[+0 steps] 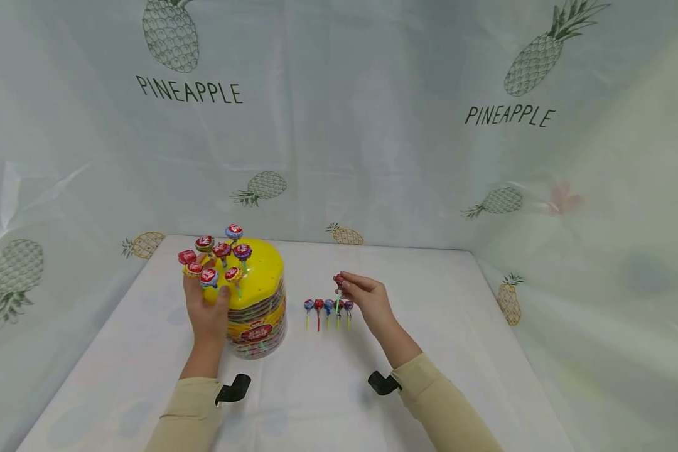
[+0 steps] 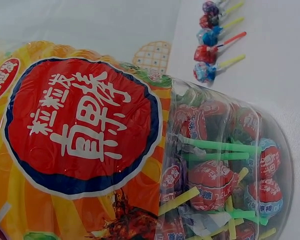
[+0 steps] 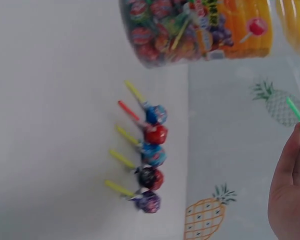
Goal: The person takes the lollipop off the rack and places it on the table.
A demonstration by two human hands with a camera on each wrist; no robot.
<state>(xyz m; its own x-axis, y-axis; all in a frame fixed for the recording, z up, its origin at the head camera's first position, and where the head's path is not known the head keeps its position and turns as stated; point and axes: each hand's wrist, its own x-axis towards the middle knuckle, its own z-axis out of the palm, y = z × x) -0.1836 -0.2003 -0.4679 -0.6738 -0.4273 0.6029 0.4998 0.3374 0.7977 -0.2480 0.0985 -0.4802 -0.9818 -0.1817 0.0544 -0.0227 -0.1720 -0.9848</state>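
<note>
A clear plastic jar (image 1: 257,333) packed with wrapped lollipops stands at left centre under a yellow lid (image 1: 265,267). Several lollipops (image 1: 221,250) stand upright in the lid by their sticks. My left hand (image 1: 206,314) grips the lid's left side, its thumb at the front and its fingertips partly hidden behind the lollipops. My right hand (image 1: 373,304) pinches a red-wrapped lollipop (image 1: 338,280) by its head, above the table, with the green stick pointing down in the head view. That green stick (image 3: 296,111) also shows in the right wrist view.
Several lollipops (image 3: 155,134) lie in a row on the white-covered table (image 1: 429,351), right of the jar, with yellow and red sticks toward me. A pineapple-print curtain (image 1: 373,157) hangs behind the table and along its sides.
</note>
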